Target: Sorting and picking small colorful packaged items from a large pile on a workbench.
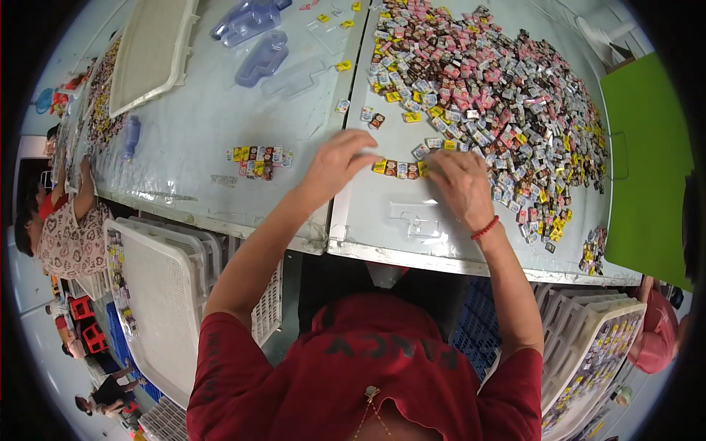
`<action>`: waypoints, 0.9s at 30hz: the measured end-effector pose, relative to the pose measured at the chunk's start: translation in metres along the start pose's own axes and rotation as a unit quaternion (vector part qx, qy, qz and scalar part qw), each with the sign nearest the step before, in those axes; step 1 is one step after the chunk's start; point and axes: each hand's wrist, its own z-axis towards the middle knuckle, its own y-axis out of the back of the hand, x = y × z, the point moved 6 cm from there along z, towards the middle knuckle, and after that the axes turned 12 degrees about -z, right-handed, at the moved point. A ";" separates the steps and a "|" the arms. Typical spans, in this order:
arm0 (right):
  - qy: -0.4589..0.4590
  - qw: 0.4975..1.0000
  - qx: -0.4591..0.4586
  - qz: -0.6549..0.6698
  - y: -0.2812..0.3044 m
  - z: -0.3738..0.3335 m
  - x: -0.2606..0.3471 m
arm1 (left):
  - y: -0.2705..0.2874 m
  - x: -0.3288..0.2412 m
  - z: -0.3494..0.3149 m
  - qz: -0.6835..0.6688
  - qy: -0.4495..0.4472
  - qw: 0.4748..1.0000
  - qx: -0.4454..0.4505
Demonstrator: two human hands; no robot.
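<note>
A short row of small colourful blocks (401, 170), yellow, brown and white, lies on the table between my hands. At the row's left end is my left hand (337, 167), its thumb and forefinger apart with nothing seen between them. My right hand (463, 185), with a red bead bracelet, is bent over the right end, fingers bunched; what they pinch, if anything, is hidden. Just in front of me lies a clear plastic tray (415, 223). To the left, similar blocks sit grouped in a stepped shape (259, 160). A few loose blocks (373, 117) lie beyond the row.
A large heap of blocks (507, 95) covers the table's right side. Clear bluish plastic trays (262, 59) and a big white tray (151, 51) lie at the far left. Stacked white crates (158, 294) stand below the table edge. A green panel (647, 162) borders the right; other people work at left.
</note>
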 end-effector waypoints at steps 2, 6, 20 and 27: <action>-0.007 1.000 -0.011 0.000 0.003 0.007 -0.007 | 0.006 0.013 0.015 -0.007 0.039 0.999 -0.014; -0.036 0.999 -0.002 -0.024 -0.002 0.018 -0.020 | -0.009 0.015 0.048 0.136 -0.087 0.987 0.020; -0.124 0.984 -0.080 -0.095 0.031 0.004 -0.060 | 0.007 -0.012 -0.009 0.117 -0.055 0.991 -0.042; -0.125 0.966 -0.051 -0.223 0.009 0.059 -0.094 | 0.002 -0.011 -0.025 0.124 -0.062 0.987 -0.085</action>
